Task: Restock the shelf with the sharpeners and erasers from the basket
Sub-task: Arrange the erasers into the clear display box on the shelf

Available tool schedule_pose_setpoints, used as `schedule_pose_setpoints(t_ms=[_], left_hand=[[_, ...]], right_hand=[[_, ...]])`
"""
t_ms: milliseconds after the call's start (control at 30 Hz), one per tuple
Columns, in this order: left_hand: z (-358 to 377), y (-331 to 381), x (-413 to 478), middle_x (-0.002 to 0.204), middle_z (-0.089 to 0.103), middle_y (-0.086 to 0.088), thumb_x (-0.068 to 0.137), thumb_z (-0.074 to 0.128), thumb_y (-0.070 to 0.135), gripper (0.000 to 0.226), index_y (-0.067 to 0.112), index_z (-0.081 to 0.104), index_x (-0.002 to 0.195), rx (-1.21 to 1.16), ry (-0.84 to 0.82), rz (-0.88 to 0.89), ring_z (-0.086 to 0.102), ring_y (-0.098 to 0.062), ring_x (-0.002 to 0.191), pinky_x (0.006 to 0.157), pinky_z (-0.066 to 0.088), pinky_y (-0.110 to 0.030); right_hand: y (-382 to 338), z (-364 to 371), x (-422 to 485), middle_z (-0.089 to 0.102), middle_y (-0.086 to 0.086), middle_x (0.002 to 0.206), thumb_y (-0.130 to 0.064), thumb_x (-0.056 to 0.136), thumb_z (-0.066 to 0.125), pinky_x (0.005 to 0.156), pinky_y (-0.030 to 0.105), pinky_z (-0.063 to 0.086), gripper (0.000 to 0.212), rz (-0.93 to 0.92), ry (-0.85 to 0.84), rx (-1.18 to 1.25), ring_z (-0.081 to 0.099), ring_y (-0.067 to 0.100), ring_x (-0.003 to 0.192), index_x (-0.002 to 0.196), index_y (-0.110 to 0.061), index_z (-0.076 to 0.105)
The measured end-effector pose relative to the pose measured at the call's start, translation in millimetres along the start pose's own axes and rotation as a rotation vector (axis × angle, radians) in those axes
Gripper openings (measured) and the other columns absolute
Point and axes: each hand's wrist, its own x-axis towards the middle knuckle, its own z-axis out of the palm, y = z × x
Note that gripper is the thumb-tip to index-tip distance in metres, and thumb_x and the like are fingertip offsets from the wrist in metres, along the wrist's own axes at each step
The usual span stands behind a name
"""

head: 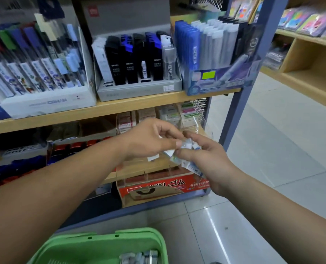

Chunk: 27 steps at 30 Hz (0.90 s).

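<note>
Head view: pinching a clump of small clear-wrapped packets [187,147] between left hand [149,140] and right hand [208,161], fingers of both curled onto them, just in front of the shelf [120,108], lower level. Erasers or sharpeners, can't tell. More lying in the green basket [101,235], down below the shelf.

Open gap between shelf board [120,109] and dividers [195,122]
</note>
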Motion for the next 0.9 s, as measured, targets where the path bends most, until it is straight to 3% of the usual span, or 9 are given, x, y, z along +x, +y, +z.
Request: schedule_pose_setpoints(t_ms=[133, 233, 333, 433, 500, 600, 767, 900], left_hand=[[-2, -3, 2, 0.079, 0.073, 0.009, 0.091, 0.079, 0.02, 0.01, 0.014, 0.074, 0.097, -0.106, 0.087, -0.06, 0.064, -0.003, 0.071, 0.061, 0.051, -0.017], [-1, -10, -2, 0.087, 0.074, 0.003, 0.095, 0.075, 0.024, 0.008, 0.019, 0.071, 0.099, -0.399, 0.215, -0.172, 0.061, -0.015, 0.07, 0.048, 0.043, -0.026], [6, -20, -6, 0.09, 0.074, 0.0, 0.093, 0.076, 0.031, 0.01, 0.024, 0.07, 0.095, -0.545, 0.281, -0.237, 0.058, -0.021, 0.063, 0.055, 0.035, -0.03], [7, -30, -11, 0.088, 0.073, -0.009, 0.089, 0.081, 0.029, 0.021, 0.014, 0.067, 0.089, -0.401, 0.263, -0.224, 0.061, -0.025, 0.068, 0.062, 0.047, -0.038], [3, -31, -14, 0.097, 0.074, -0.012, 0.089, 0.081, 0.027, 0.021, 0.013, 0.067, 0.095, -0.277, 0.247, -0.172, 0.065, -0.019, 0.074, 0.061, 0.052, -0.033], [-1, -27, -14, 0.098, 0.072, -0.005, 0.096, 0.073, 0.028, 0.022, 0.027, 0.066, 0.117, -0.165, 0.157, -0.117, 0.063, -0.01, 0.072, 0.059, 0.051, -0.023], [-1, -28, -3, 0.102, 0.072, -0.001, 0.098, 0.069, 0.03, 0.02, 0.028, 0.07, 0.118, -0.001, 0.104, -0.067, 0.062, 0.006, 0.067, 0.058, 0.047, -0.011], [-6, -31, -1, 0.106, 0.073, 0.003, 0.089, 0.081, 0.023, 0.032, 0.03, 0.07, 0.119, 0.006, 0.05, -0.042, 0.071, -0.007, 0.089, 0.076, 0.058, -0.022]], right_hand=[[-2, 0, 2, 0.078, 0.005, 0.112, -0.017, 0.081, 0.087, 0.083, 0.054, 0.064, 0.056, -0.022, -0.003, 0.055, 0.079, 0.032, 0.09, 0.129, -0.038, 0.068], [-6, 1, 1, 0.08, 0.008, 0.104, -0.011, 0.087, 0.082, 0.081, 0.048, 0.064, 0.042, 0.011, -0.009, 0.171, 0.079, 0.032, 0.09, 0.123, -0.03, 0.07], [-8, 4, 2, 0.08, 0.011, 0.107, -0.009, 0.089, 0.079, 0.093, 0.051, 0.059, 0.037, 0.018, 0.014, 0.21, 0.079, 0.032, 0.094, 0.122, -0.023, 0.07], [-9, 4, 1, 0.08, 0.011, 0.104, -0.008, 0.091, 0.077, 0.091, 0.05, 0.06, 0.031, 0.012, 0.061, 0.193, 0.079, 0.031, 0.09, 0.119, -0.02, 0.071], [-10, 4, 0, 0.08, 0.011, 0.101, -0.009, 0.091, 0.077, 0.088, 0.053, 0.062, 0.027, 0.008, 0.089, 0.14, 0.079, 0.032, 0.09, 0.114, -0.022, 0.072], [-11, 5, 2, 0.08, 0.012, 0.097, -0.007, 0.09, 0.076, 0.088, 0.058, 0.06, 0.027, 0.019, 0.126, 0.119, 0.078, 0.034, 0.091, 0.113, -0.02, 0.073], [-13, 7, 4, 0.08, 0.004, 0.099, -0.01, 0.09, 0.078, 0.086, 0.054, 0.061, 0.026, -0.03, 0.19, 0.056, 0.08, 0.025, 0.081, 0.11, -0.025, 0.071], [-11, 3, 7, 0.08, 0.001, 0.096, -0.012, 0.09, 0.079, 0.084, 0.054, 0.062, 0.025, -0.046, 0.2, 0.053, 0.08, 0.025, 0.081, 0.109, -0.026, 0.071]])
